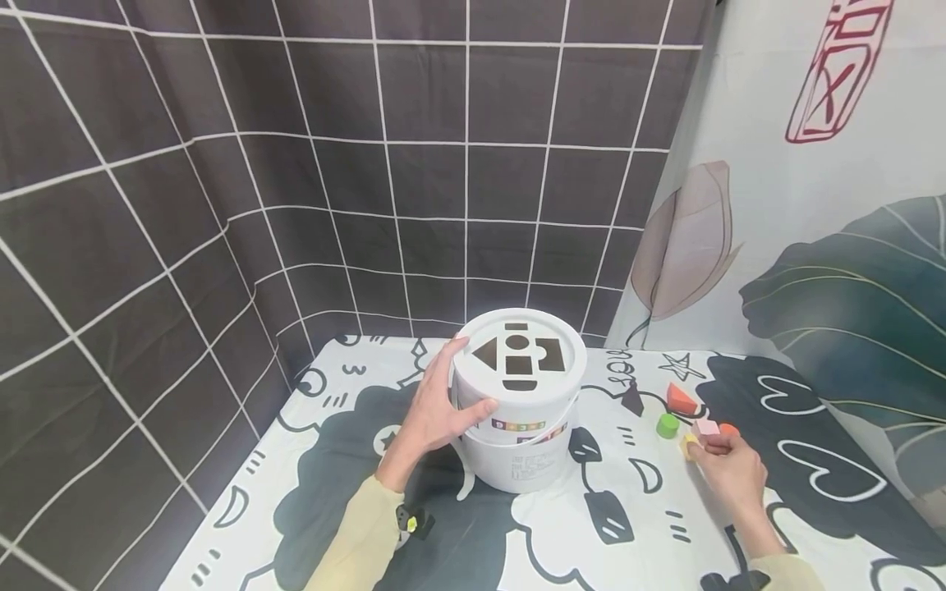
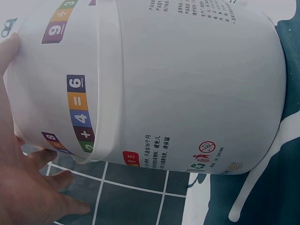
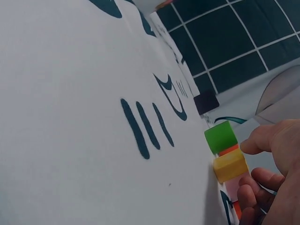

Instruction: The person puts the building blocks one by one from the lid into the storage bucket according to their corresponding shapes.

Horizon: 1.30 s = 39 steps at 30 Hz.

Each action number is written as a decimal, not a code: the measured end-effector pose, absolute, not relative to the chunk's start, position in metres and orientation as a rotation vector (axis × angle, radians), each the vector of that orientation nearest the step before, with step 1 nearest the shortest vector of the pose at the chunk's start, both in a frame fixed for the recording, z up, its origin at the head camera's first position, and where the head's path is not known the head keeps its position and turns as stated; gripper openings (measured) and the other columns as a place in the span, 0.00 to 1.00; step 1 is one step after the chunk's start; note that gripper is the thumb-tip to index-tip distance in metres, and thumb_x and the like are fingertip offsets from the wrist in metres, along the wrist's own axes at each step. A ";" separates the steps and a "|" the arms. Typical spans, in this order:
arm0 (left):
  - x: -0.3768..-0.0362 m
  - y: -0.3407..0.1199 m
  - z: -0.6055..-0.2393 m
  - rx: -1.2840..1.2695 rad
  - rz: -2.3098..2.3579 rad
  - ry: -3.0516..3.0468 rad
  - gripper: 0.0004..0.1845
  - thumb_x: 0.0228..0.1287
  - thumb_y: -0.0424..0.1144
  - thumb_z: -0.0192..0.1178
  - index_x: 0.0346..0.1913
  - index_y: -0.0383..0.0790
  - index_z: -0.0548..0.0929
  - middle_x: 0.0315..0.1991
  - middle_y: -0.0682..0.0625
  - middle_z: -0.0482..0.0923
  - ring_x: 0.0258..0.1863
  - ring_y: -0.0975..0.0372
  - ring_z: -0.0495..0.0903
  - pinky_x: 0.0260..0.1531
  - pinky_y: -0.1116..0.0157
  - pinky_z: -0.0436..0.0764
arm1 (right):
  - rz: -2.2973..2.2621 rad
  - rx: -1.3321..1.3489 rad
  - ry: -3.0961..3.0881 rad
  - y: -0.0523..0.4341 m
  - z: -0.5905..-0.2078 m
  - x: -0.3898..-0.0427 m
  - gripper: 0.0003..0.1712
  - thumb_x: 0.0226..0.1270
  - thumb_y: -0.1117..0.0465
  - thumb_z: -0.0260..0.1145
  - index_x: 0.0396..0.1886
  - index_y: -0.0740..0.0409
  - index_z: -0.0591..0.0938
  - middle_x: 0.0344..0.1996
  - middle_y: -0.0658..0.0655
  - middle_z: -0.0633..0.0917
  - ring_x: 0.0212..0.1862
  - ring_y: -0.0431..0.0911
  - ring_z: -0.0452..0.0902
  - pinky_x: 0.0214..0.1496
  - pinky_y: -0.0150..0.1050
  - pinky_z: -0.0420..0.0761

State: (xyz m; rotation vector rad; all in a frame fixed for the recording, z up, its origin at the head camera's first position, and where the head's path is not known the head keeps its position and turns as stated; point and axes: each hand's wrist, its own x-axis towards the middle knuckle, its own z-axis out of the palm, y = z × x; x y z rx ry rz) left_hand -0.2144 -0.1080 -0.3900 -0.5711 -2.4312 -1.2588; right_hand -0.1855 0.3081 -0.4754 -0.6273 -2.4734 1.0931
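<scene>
White plastic makes up the bucket (image 1: pixel 521 419), and the left hand (image 1: pixel 436 410) is curled round its side just under the lid (image 1: pixel 520 355), thumb lying toward the near face and fingertips reaching up to the lid's edge; the left wrist view shows the palm against the wall beside the band of coloured numbers. The lid carries dark cut-outs: a triangle, rectangles, an arch and a half-round. Off to the other side, the right hand (image 1: pixel 727 468) has its fingers bent over a yellow block (image 1: pixel 690 446), which the right wrist view (image 3: pixel 229 166) shows lying just at the fingertips, thumb above and fingers below. Whether the pinch has closed on it or only touches it I cannot tell for certain. Just beyond the fingertips sits a green cylinder (image 1: pixel 668 425), touching or nearly touching the yellow piece, with a pink block (image 1: pixel 706 428) and an orange piece (image 1: pixel 728 429) beside the knuckles and a red-orange wedge (image 1: pixel 681 400) farther out. To do this well, I would judge that the grip should take the yellow block by two opposite flat faces, lifting straight up so the green neighbour is not knocked away, while the left hand keeps the bucket steady and upright on the patterned cloth (image 1: pixel 636 509).
</scene>
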 end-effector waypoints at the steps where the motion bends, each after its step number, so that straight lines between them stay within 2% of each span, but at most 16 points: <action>1: -0.214 -0.108 -0.390 -0.573 -1.258 -2.430 0.51 0.49 0.63 0.70 0.76 0.51 0.61 0.75 0.46 0.60 0.72 0.50 0.59 0.65 0.41 0.62 | 1.094 -0.631 -2.477 0.308 -0.476 -0.186 0.22 0.61 0.63 0.66 0.48 0.76 0.77 0.39 0.74 0.82 0.44 0.65 0.75 0.45 0.55 0.67; 12: -0.214 -0.107 -0.391 -0.558 -1.250 -2.442 0.51 0.49 0.62 0.70 0.76 0.51 0.61 0.75 0.47 0.60 0.72 0.51 0.60 0.65 0.42 0.63 | 1.075 -0.627 -2.504 0.308 -0.485 -0.188 0.24 0.58 0.66 0.68 0.51 0.77 0.77 0.38 0.73 0.81 0.40 0.63 0.77 0.39 0.52 0.70; 34: -0.214 -0.108 -0.391 -0.536 -1.261 -2.452 0.51 0.48 0.61 0.70 0.76 0.53 0.61 0.75 0.48 0.60 0.72 0.52 0.60 0.64 0.42 0.63 | 1.055 -0.630 -2.473 0.304 -0.486 -0.187 0.22 0.56 0.69 0.64 0.50 0.77 0.77 0.34 0.73 0.82 0.38 0.63 0.77 0.42 0.54 0.68; 39: -0.214 -0.108 -0.391 -0.535 -1.257 -2.456 0.51 0.48 0.62 0.70 0.76 0.53 0.61 0.75 0.48 0.60 0.72 0.52 0.60 0.64 0.42 0.63 | 1.049 -0.601 -2.466 0.304 -0.483 -0.185 0.20 0.55 0.69 0.65 0.48 0.77 0.78 0.32 0.71 0.83 0.35 0.62 0.78 0.39 0.50 0.68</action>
